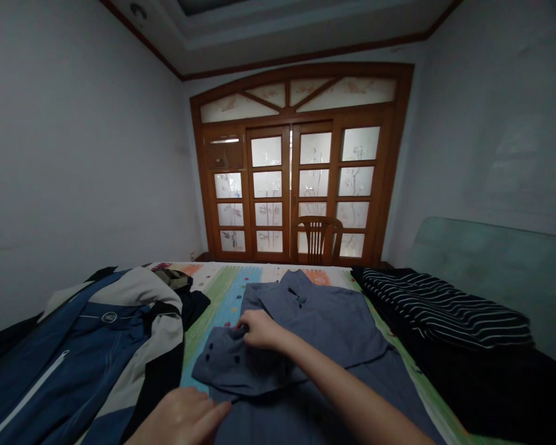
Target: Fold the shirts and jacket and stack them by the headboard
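A blue-grey collared shirt (324, 309) lies spread on the bed, its collar towards the far edge. One sleeve is folded across the body, and its cuff with dark buttons points left. My right hand (262, 330) is closed on the sleeve near the cuff, pinching the cloth between thumb and fingers. Nearer to me, my left hand (180, 417) is at the shirt's left edge with fingers curled and the thumb against the cloth. Its fingertips are partly hidden, but it appears to grip the shirt's edge.
A blue, grey and black zipped jacket (115, 334) lies on the left. On the right, a black-and-white striped garment (449, 309) rests on black clothing (482, 383). Beneath is a colourful bed sheet (217, 290). A wooden chair (317, 238) stands beyond, before glazed doors (290, 185).
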Motion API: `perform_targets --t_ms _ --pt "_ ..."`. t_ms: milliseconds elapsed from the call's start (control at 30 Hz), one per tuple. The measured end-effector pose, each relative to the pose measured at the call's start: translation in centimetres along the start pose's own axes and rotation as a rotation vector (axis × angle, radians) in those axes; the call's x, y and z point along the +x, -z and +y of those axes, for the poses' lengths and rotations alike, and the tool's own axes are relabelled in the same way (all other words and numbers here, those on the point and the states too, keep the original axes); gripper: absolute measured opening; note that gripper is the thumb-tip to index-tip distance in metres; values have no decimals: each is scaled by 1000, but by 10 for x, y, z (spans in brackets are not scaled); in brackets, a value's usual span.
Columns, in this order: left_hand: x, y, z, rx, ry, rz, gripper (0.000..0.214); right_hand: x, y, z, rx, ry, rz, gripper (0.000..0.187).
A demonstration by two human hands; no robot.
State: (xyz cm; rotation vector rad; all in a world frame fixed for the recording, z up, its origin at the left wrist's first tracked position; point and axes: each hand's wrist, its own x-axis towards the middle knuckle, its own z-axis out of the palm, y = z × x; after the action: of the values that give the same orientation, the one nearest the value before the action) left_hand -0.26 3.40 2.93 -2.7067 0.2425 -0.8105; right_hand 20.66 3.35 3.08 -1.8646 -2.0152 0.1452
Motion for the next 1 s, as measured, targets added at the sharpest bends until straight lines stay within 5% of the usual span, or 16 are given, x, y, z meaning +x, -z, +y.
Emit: perform_targets --t_ms 133,233,367,467,600,867,1000 --pt "-15 -1 -34 -137 281 122 23 -67 57 17 123 5 322 19" --pt "-22 -14 -56 -353 580 13 26 -130 89 51 300 -45 592 10" --pt "-11 -45 -65 -438 776 -237 32 -207 84 112 374 -397 518 28" --pt "5 -72 -62 -357 754 -317 41 -250 58 139 487 -603 327 37" --pt "30 -101 -61 -151 663 -407 47 -284 31 135 594 -756 246 52" --pt "63 -133 -71 59 398 -410 41 -317 16 119 104 -865 202 69" --pt "67 -145 -71 152 305 -478 36 -324 9 125 171 -898 117 54"
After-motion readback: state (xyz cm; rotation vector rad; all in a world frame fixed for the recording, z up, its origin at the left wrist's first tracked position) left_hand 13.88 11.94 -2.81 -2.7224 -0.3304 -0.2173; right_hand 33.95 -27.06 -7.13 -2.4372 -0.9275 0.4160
